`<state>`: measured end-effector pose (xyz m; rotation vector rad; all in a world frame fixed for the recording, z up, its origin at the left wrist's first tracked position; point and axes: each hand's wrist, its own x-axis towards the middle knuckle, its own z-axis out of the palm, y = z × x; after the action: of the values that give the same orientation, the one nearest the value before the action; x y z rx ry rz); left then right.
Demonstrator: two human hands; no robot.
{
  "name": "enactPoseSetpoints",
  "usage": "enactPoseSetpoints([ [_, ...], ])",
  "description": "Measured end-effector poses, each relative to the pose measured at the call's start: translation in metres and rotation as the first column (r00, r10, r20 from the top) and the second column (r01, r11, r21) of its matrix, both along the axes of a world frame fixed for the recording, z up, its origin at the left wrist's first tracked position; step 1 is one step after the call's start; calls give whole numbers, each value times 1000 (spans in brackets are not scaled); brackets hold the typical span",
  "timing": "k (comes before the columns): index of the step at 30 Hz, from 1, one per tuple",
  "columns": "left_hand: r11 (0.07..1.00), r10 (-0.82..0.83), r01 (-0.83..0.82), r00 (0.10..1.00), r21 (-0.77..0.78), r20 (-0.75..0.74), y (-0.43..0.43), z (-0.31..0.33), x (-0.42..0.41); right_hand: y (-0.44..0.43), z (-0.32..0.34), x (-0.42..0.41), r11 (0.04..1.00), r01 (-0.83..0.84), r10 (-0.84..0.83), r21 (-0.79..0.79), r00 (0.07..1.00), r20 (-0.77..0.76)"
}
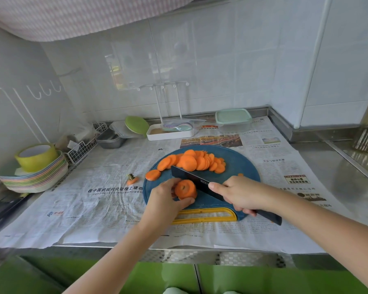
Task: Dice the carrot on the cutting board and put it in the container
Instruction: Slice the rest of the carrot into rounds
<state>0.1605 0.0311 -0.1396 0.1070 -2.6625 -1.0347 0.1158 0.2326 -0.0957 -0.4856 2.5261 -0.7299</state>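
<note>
A round blue cutting board with a yellow handle lies on newspaper. Several orange carrot slices are heaped at its far side, and one slice lies at the left rim. My left hand holds a short carrot stub between fingers and thumb. My right hand grips the handle of a black knife, whose blade rests against the stub's right side. A clear container with a pale green lid stands at the back right, closed.
The cut-off carrot top lies on the newspaper left of the board. A stack of coloured plates with a yellow tape roll sits far left. A wire basket, metal trays and a white tray line the back wall.
</note>
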Motion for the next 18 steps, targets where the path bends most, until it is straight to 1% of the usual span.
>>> enactPoseSetpoints([
  [7, 999, -32, 32, 999, 34, -24, -4, -3, 6, 3, 1, -1, 998, 41, -37, -54, 997, 69],
  [10, 996, -79, 75, 994, -50, -73, -3, -4, 7, 2, 2, 2, 997, 47, -43, -54, 996, 77],
  [15, 992, -101, 89, 986, -94, -132, -2, -8, 7, 0, 4, 3, 997, 61, -57, -51, 995, 80],
  [18, 981, -156, 129, 967, -142, -202, -4, -13, 9, 1, 5, 4, 996, 69, -64, -52, 994, 92],
])
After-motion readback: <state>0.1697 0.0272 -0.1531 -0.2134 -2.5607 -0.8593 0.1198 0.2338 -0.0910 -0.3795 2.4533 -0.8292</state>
